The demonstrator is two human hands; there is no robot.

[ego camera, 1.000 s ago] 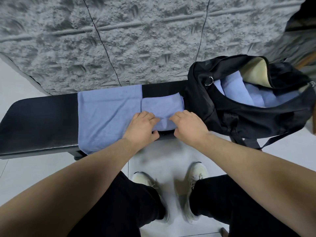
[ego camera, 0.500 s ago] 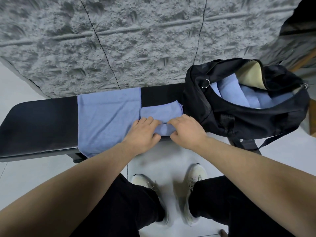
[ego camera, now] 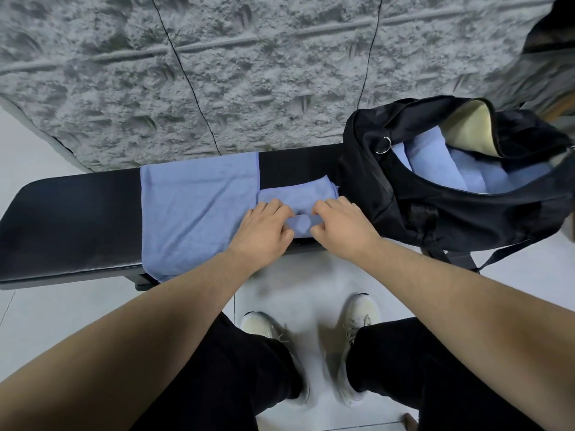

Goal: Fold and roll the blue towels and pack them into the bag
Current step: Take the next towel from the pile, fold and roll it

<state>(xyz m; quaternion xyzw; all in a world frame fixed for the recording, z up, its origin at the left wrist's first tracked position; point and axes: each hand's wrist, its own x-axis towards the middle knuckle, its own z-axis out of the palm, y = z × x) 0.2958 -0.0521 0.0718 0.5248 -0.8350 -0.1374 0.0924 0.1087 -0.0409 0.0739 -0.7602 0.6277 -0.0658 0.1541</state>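
Both hands are working the near end of the folded towel [ego camera: 297,199] right now: the left hand [ego camera: 264,230] and the right hand [ego camera: 340,227] each curl fingers and thumb round the started roll, pinching the soft blue cloth into a tight little tube between them. That is a grasping grip on both sides, not a flat press.

The towel lies on the black padded surface [ego camera: 68,219], just left of the bag [ego camera: 435,206], its far part flat and unrolled. Touching it on the left, a second towel [ego camera: 199,213] is spread open, draped over the near edge, not yet folded by the look of it.

Over at the right, the black fabric bag slumps open, and rolled towels [ego camera: 451,166] sit side by side inside, plump and cylindrical against a cream lining.

So, my read: several are packed, one is early in its roll, one waits. The cloth looks thin, limp, lightly napped.
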